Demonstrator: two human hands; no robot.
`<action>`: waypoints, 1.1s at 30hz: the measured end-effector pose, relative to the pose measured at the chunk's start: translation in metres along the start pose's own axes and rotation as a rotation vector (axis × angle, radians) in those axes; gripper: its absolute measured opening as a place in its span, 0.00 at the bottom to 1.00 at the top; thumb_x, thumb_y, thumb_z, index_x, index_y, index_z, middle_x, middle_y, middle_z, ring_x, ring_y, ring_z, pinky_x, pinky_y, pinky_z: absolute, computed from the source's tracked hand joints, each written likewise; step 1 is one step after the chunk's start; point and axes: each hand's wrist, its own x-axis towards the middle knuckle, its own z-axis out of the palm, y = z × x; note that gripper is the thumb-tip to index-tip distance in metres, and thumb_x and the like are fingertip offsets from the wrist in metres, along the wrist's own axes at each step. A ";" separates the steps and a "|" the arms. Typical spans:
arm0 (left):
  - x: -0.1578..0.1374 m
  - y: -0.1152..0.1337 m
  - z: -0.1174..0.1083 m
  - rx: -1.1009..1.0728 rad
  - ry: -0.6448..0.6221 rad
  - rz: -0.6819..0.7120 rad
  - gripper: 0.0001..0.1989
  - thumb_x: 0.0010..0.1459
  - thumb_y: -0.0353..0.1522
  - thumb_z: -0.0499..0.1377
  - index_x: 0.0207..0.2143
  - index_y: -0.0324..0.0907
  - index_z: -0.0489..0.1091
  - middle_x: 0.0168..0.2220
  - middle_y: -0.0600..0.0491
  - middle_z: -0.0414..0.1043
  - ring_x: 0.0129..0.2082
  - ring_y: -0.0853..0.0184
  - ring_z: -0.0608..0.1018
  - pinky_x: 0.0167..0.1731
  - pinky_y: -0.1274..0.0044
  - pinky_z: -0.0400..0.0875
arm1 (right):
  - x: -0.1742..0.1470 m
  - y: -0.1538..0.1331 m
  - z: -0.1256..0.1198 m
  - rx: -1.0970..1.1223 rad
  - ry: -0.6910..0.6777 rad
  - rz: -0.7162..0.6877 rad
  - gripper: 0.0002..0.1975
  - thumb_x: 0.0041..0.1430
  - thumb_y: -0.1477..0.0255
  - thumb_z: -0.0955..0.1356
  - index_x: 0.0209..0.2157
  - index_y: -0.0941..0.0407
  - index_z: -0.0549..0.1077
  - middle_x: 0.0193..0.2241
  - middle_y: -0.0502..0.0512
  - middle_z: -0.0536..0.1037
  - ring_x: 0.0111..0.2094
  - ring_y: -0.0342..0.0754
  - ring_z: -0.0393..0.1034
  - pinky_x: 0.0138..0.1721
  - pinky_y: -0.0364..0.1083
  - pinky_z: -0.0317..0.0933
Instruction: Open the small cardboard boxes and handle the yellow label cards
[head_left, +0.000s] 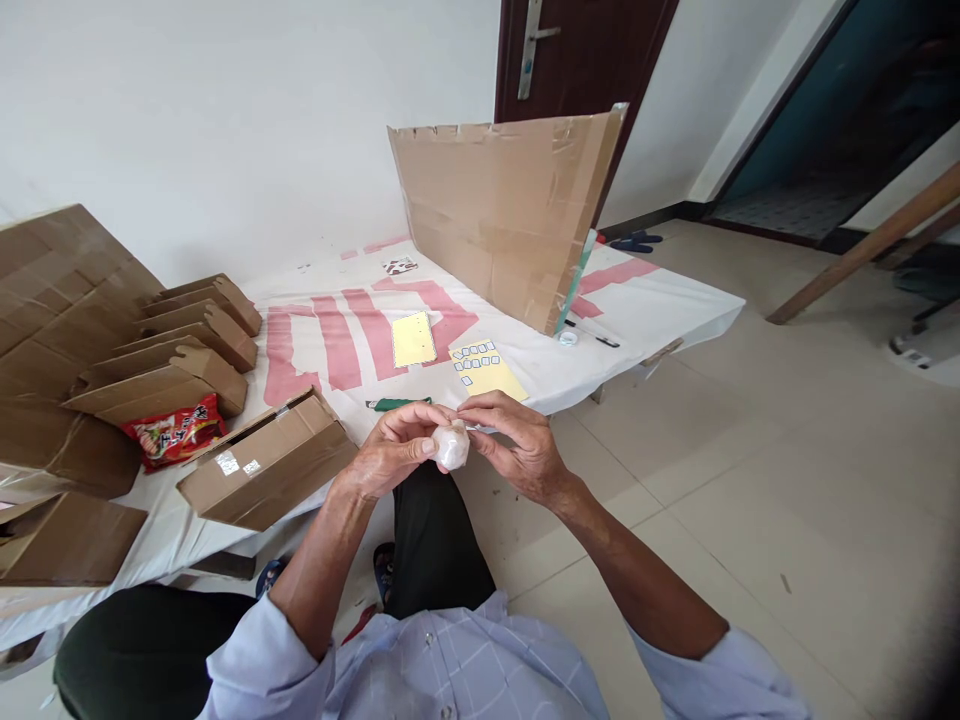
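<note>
A small, roundish white bundle (451, 446) with a shiny, film-like surface is held up before my lap, off the table's front edge. My left hand (397, 443) grips it from the left between thumb and fingers. From the right, my right hand (521, 442) pinches at its upper edge with the thumb and fingertips close together. What lies inside the bundle cannot be made out. Just behind my left hand, a green-handled tool (397, 404) rests on the table. Beyond it are a yellow sheet with rows of small stickers (495, 378) and a plain yellow card (413, 340).
Several open cardboard boxes (270, 462) stand at the left, with a red snack packet (178, 432) among them. A tall cardboard panel (502, 205) stands across the table (675, 305). Near its right end are a black pen (606, 342) and a tape roll (568, 339).
</note>
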 end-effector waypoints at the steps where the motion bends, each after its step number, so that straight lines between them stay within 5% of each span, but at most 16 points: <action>1: 0.000 0.000 0.000 -0.001 0.002 -0.003 0.15 0.54 0.37 0.76 0.42 0.43 0.82 0.48 0.46 0.79 0.38 0.64 0.81 0.30 0.76 0.78 | 0.000 0.000 0.000 0.003 0.002 0.007 0.11 0.68 0.74 0.72 0.51 0.51 0.80 0.44 0.59 0.83 0.45 0.51 0.80 0.46 0.51 0.77; 10: -0.002 -0.004 0.000 0.004 0.002 -0.006 0.15 0.54 0.36 0.76 0.42 0.42 0.82 0.46 0.46 0.81 0.40 0.62 0.82 0.35 0.74 0.77 | -0.001 0.001 -0.002 -0.011 0.030 -0.001 0.07 0.67 0.77 0.72 0.44 0.53 0.81 0.36 0.55 0.83 0.36 0.47 0.79 0.39 0.47 0.75; 25: -0.003 0.001 0.011 0.002 0.083 0.025 0.13 0.56 0.37 0.75 0.43 0.45 0.82 0.56 0.45 0.79 0.41 0.63 0.82 0.33 0.76 0.78 | -0.001 -0.001 -0.006 -0.184 0.000 -0.045 0.06 0.68 0.76 0.70 0.41 0.52 0.79 0.37 0.56 0.83 0.38 0.49 0.79 0.38 0.48 0.74; 33: 0.005 -0.002 0.014 -0.001 0.159 0.076 0.17 0.54 0.39 0.75 0.43 0.42 0.80 0.52 0.44 0.81 0.37 0.65 0.81 0.31 0.77 0.77 | -0.004 -0.006 0.005 -0.184 0.054 -0.003 0.07 0.68 0.78 0.68 0.40 0.53 0.77 0.37 0.56 0.82 0.39 0.49 0.79 0.39 0.47 0.73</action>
